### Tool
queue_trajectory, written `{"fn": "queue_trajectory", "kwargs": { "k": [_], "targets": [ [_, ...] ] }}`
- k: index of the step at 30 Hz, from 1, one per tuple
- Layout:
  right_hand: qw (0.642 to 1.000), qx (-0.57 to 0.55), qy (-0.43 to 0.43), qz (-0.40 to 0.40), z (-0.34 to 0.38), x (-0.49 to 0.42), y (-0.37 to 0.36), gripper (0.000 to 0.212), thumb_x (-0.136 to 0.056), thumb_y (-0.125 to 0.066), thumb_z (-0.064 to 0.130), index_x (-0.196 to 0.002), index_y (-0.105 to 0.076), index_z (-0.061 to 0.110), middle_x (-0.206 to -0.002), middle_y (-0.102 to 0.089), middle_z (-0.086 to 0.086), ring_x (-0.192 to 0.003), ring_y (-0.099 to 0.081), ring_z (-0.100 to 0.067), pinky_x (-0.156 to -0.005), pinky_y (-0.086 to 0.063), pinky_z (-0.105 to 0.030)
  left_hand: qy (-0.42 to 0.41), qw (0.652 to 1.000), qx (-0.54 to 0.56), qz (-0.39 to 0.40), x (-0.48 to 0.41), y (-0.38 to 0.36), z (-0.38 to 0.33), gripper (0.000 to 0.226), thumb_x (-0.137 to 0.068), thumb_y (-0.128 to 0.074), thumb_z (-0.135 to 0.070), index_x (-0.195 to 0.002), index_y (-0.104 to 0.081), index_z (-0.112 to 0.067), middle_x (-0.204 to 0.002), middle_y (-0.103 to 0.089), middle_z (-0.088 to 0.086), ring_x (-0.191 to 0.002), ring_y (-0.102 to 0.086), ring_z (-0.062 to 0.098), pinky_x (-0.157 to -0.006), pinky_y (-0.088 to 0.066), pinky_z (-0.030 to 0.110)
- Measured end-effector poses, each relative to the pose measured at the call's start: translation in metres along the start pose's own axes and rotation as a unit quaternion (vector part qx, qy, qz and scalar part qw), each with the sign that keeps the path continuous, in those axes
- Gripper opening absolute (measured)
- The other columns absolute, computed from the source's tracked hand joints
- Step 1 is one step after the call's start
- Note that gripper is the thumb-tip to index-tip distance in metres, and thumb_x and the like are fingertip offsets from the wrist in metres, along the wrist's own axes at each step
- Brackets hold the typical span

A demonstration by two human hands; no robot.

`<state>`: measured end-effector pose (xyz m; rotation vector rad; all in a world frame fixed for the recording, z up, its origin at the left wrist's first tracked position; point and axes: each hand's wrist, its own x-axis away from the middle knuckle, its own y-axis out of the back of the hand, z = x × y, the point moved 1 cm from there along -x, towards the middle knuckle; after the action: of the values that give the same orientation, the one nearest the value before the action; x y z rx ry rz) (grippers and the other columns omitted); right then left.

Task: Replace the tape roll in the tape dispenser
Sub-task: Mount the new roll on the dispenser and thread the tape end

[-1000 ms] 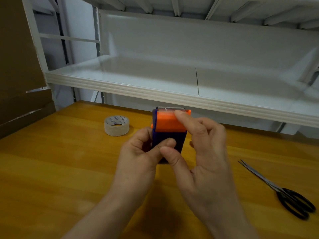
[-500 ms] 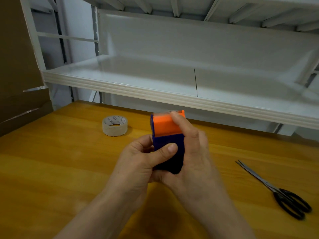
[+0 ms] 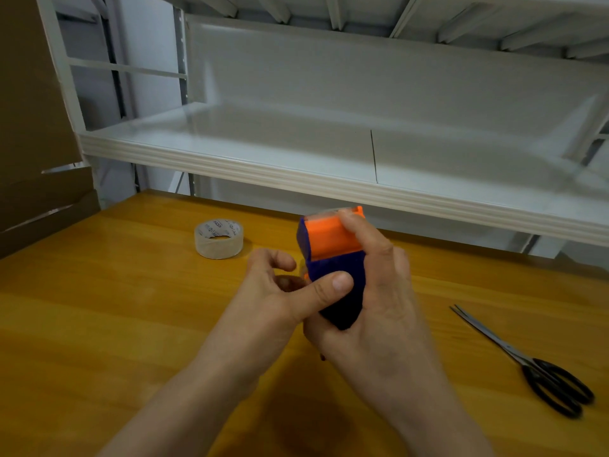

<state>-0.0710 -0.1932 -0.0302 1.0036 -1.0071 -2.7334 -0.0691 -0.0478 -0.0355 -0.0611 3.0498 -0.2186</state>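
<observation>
Tape dispenser point(image 3: 333, 268) held upright above the desk point(image 3: 131, 324), orange cap on top, dark blue body below, long axis running roughly vertical and leaning slightly away; right hand point(image 3: 379, 301) wrapped around its right side and back, fingers point(image 3: 362, 232) curled over the orange cap, clamped on the dispenser; left hand point(image 3: 283, 291) just beside it on the left, thumb pressed across the blue front, remaining fingers loosely bent and apart, not closed round anything; so gripped mainly by the right, steadied by the left.

Tape roll point(image 3: 219, 239) lying flat on the desk, hole up, to the left of and beyond the dispenser, apart from both hands; nearer the left hand, which probably makes that the one to fetch it.

Printed lettering visible on the roll's inner core, too small and blurred to read; no brand or label legible on the dispenser.

Scissors point(image 3: 527, 364) on the desk well to the right, blades closed, untouched.
</observation>
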Motion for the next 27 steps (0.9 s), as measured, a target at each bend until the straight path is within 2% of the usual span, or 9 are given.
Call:
{"fn": "queue_trajectory", "kwargs": {
  "k": [3,7,9,13,15,18,21,24,27],
  "targets": [
    [1.000,0.009,-0.008,0.012,-0.002,0.000,0.005,0.105,-0.076,-0.079,0.034,-0.136,-0.004,0.076,-0.119,-0.029,0.020,-0.102,-0.049,0.010,-0.077,-0.054,-0.014,-0.085,0.979,-0.167,-0.074,0.000,0.005,-0.004,0.075,-0.051,-0.081,-0.071,-0.106,-0.041,-0.039,-0.102,-0.065,-0.004,-0.089,-0.068,0.010,-0.074,-0.056,0.031],
    [0.995,0.063,-0.028,0.067,0.002,0.000,0.012,0.103,-0.077,-0.076,0.031,-0.137,-0.005,0.075,-0.124,-0.029,0.016,-0.087,-0.058,-0.006,-0.069,-0.061,-0.030,-0.270,0.921,-0.229,-0.162,0.004,0.009,-0.009,0.052,-0.068,-0.073,-0.062,-0.109,-0.048,-0.042,-0.101,-0.055,-0.012,-0.097,-0.056,0.009,-0.079,-0.045,0.015],
    [0.990,0.087,-0.036,0.101,0.004,-0.001,0.013,0.103,-0.078,-0.075,0.032,-0.136,-0.003,0.076,-0.124,-0.029,0.015,-0.088,-0.059,-0.009,-0.068,-0.061,-0.031,-0.304,0.899,-0.259,-0.179,0.004,0.013,-0.009,0.043,-0.073,-0.067,-0.060,-0.111,-0.054,-0.043,-0.104,-0.052,-0.016,-0.102,-0.054,0.009,-0.084,-0.044,0.015],
    [0.979,0.136,-0.038,0.149,0.006,-0.002,0.012,0.101,-0.080,-0.070,0.041,-0.132,0.007,0.078,-0.125,-0.027,0.015,-0.086,-0.057,-0.008,-0.063,-0.055,-0.024,-0.274,0.900,-0.283,-0.189,0.000,0.017,-0.008,0.031,-0.074,-0.061,-0.064,-0.098,-0.064,-0.046,-0.103,-0.052,-0.024,-0.105,-0.053,0.005,-0.093,-0.049,0.045],
    [0.976,0.140,-0.043,0.158,0.008,-0.002,0.012,0.100,-0.081,-0.069,0.043,-0.132,0.010,0.078,-0.124,-0.026,0.015,-0.087,-0.055,-0.007,-0.062,-0.054,-0.022,-0.271,0.898,-0.288,-0.192,-0.001,0.018,-0.009,0.027,-0.074,-0.060,-0.064,-0.092,-0.065,-0.044,-0.101,-0.054,-0.021,-0.104,-0.056,0.009,-0.092,-0.049,0.053],
    [0.974,0.150,-0.047,0.162,0.009,-0.003,0.012,0.101,-0.081,-0.068,0.043,-0.126,0.014,0.082,-0.125,-0.026,0.015,-0.087,-0.055,-0.007,-0.063,-0.056,-0.025,-0.285,0.887,-0.308,-0.190,-0.002,0.018,-0.008,0.023,-0.076,-0.059,-0.062,-0.090,-0.065,-0.046,-0.099,-0.053,-0.023,-0.102,-0.056,0.013,-0.089,-0.049,0.056],
    [0.972,0.161,-0.047,0.162,0.009,-0.003,0.013,0.101,-0.082,-0.068,0.041,-0.135,0.011,0.075,-0.130,-0.027,0.014,-0.089,-0.055,-0.007,-0.064,-0.055,-0.023,-0.299,0.871,-0.337,-0.198,-0.001,0.017,-0.009,0.019,-0.077,-0.056,-0.062,-0.090,-0.062,-0.048,-0.094,-0.051,-0.023,-0.098,-0.054,0.013,-0.086,-0.049,0.057],
    [0.973,0.163,-0.048,0.158,0.006,-0.002,0.012,0.108,-0.083,-0.072,0.040,-0.142,0.014,0.067,-0.133,-0.029,0.017,-0.092,-0.055,-0.005,-0.061,-0.050,-0.019,-0.284,0.879,-0.329,-0.196,-0.003,0.019,-0.010,0.015,-0.076,-0.054,-0.065,-0.081,-0.059,-0.052,-0.092,-0.052,-0.023,-0.096,-0.055,0.011,-0.087,-0.050,0.056],
    [0.979,0.140,-0.059,0.136,0.001,-0.002,0.012,0.096,-0.080,-0.076,0.040,-0.147,-0.008,0.050,-0.135,-0.033,0.020,-0.100,-0.055,-0.006,-0.072,-0.056,-0.022,-0.258,0.896,-0.303,-0.195,-0.006,0.021,-0.008,0.017,-0.073,-0.060,-0.064,-0.080,-0.060,-0.048,-0.095,-0.055,-0.021,-0.100,-0.057,0.007,-0.091,-0.049,0.055]
  ]
}}
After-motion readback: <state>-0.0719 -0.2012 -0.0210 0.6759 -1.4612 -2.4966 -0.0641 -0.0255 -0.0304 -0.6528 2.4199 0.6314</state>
